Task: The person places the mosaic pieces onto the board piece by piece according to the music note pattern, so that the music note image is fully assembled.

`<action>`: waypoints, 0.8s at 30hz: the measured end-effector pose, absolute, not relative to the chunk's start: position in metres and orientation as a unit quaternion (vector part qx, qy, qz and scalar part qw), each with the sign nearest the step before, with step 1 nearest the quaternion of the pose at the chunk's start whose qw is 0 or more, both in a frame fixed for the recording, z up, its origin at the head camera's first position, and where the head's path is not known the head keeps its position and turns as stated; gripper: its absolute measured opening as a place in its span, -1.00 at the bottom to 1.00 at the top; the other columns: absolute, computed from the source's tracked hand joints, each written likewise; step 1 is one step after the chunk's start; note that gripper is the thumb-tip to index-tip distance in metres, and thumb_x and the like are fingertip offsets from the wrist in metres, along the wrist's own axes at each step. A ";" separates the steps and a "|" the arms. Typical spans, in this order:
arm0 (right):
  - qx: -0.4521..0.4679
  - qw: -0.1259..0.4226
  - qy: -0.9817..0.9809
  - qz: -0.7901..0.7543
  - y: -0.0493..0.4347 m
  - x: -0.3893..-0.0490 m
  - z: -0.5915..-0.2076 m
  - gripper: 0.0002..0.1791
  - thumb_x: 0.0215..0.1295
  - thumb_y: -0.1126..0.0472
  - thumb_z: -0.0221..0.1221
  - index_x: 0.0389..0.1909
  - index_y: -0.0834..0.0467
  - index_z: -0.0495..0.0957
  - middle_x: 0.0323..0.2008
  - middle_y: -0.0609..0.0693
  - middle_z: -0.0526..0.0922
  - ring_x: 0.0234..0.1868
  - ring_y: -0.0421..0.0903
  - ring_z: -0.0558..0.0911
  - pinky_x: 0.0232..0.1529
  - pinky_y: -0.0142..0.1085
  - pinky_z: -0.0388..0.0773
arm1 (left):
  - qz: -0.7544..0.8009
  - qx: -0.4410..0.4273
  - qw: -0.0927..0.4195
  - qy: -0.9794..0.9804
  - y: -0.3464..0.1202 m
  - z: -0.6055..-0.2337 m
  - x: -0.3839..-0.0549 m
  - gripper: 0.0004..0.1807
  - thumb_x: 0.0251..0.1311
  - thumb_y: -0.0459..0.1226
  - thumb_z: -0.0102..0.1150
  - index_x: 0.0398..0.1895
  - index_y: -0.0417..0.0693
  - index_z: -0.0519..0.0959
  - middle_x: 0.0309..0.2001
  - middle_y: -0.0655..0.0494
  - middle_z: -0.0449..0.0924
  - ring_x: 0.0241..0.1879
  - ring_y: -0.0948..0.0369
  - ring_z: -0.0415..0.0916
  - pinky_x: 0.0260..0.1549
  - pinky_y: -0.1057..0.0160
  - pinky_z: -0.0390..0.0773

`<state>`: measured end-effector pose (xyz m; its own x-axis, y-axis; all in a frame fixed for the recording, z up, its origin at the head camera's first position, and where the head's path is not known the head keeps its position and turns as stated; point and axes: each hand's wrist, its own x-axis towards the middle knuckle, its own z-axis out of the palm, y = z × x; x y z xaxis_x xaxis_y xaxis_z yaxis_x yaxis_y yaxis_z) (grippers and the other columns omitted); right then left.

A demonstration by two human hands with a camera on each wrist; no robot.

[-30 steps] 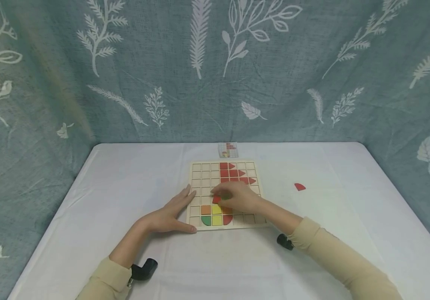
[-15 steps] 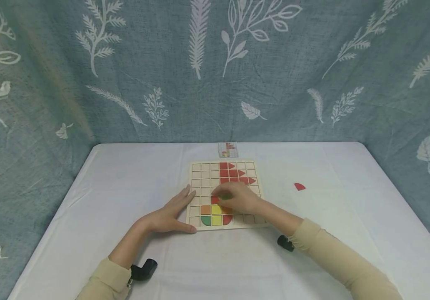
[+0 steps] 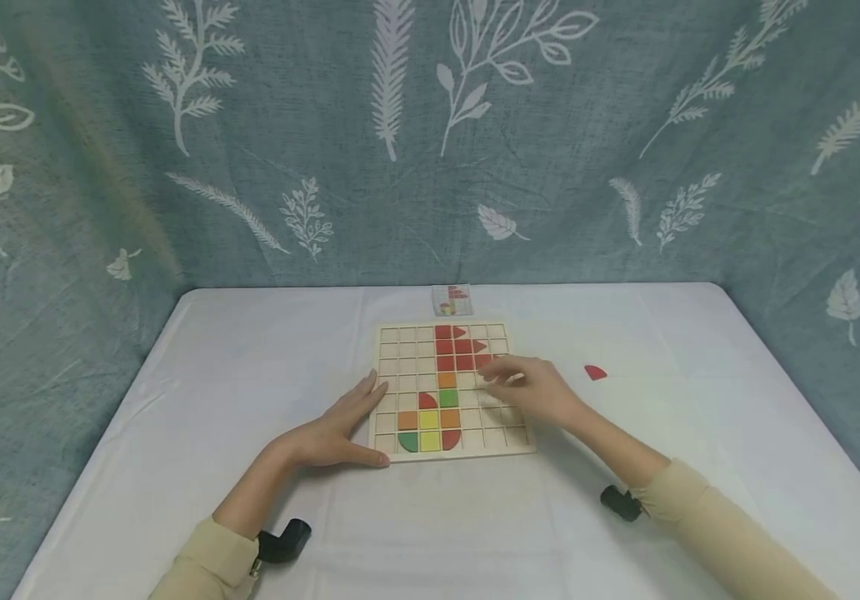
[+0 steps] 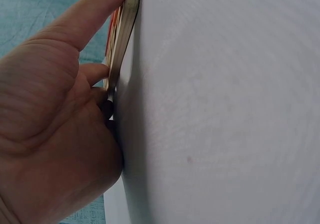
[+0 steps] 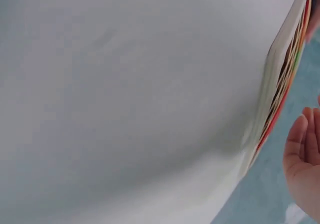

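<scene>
A wooden grid board (image 3: 493,421) lies on the white table. My left hand (image 3: 332,435) rests along its left edge, fingers spread and thumb at the near corner; the left wrist view shows this hand (image 4: 55,119) against the board's side (image 4: 126,33). My right hand (image 3: 535,389) hovers over the board's right part, fingers loosely bent with nothing between them. On the grid, a red quarter-circle piece (image 3: 427,401) sits left of a green square (image 3: 448,398), below an orange square (image 3: 447,380). Two yellow squares (image 3: 428,429) stand nearer me, and red squares (image 3: 445,347) and triangles fill cells farther up.
A loose red quarter-circle piece (image 3: 595,372) lies on the table right of the board. Behind the board is a small pattern card (image 3: 452,302). A teal leaf-print curtain (image 3: 430,200) hangs along the table's far side.
My right hand has let go of the red quarter-circle piece, now in its cell, and moved right, uncovering the green and orange squares. My left hand stays at the board's edge.
</scene>
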<state>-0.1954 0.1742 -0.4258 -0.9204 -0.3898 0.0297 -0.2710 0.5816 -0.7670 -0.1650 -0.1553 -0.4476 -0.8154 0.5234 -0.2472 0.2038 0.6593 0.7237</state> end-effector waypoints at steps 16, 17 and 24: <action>-0.020 0.022 0.942 -0.333 0.296 -0.181 -0.428 -0.70 0.30 0.23 0.24 -0.01 0.28 0.58 -0.17 0.16 0.69 -0.08 0.13 0.63 -0.08 -0.02 0.57 | 0.357 0.204 0.223 0.884 -0.157 -0.447 -0.165 0.23 -0.05 0.04 0.48 0.56 -0.11 -0.11 0.56 -0.10 -0.43 0.51 -0.09 -0.47 0.38 -0.25 -0.24; -0.017 0.022 0.942 -0.334 0.298 -0.181 -0.429 -0.70 0.29 0.23 0.24 -0.01 0.28 0.57 -0.17 0.16 0.68 -0.08 0.13 0.63 -0.07 -0.02 0.56 | 0.357 0.205 0.222 0.884 -0.157 -0.447 -0.166 0.23 -0.05 0.03 0.48 0.56 -0.11 -0.11 0.56 -0.10 -0.43 0.51 -0.10 -0.47 0.37 -0.25 -0.24; -0.020 0.024 0.942 -0.333 0.303 -0.192 -0.434 -0.61 0.28 0.23 0.24 0.09 0.29 0.50 -0.02 0.27 0.62 0.04 0.19 0.57 -0.02 0.01 0.55 | 0.360 0.214 0.222 0.881 -0.155 -0.446 -0.166 0.22 -0.03 0.03 0.47 0.56 -0.12 -0.11 0.56 -0.10 -0.44 0.51 -0.09 -0.48 0.37 -0.26 -0.25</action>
<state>-0.1919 0.3030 -0.4337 -0.9981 -0.0532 -0.0318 -0.0214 0.7776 -0.6284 -0.1659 -0.1553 -0.4463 -0.8097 0.5366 -0.2375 0.2169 0.6498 0.7285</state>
